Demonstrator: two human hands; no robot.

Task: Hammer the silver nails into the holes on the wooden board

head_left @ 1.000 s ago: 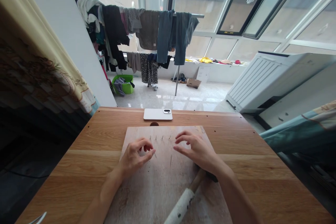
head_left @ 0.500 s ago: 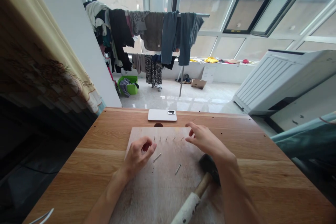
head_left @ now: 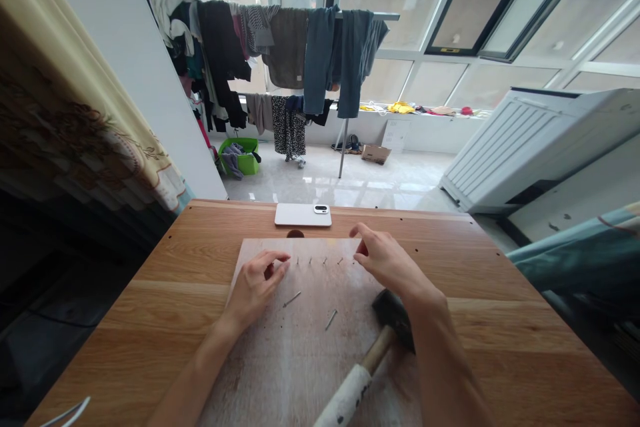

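A pale wooden board (head_left: 305,353) lies on the brown table (head_left: 500,320). A row of several small nails (head_left: 324,260) stands in its far part. Two loose nails (head_left: 293,298) (head_left: 331,319) lie flat on the board. My left hand (head_left: 257,283) rests at the row's left end, fingertips pinched together by the first nail. My right hand (head_left: 383,260) hovers at the row's right end, thumb and fingers curled into a pinch; what they hold, if anything, is hidden. A hammer (head_left: 370,357) with a black head and white-wrapped handle lies beside my right forearm.
A white phone (head_left: 303,214) lies face down at the table's far edge. Beyond it are a tiled floor, a rack of hanging clothes (head_left: 280,60), a green basket (head_left: 241,159) and a white appliance (head_left: 540,140) on its side. A curtain (head_left: 65,100) hangs at the left.
My right hand has moved from the board's middle, above the loose nails, to the far right end of the nail row. My left hand shifted slightly forward to the row's left end.
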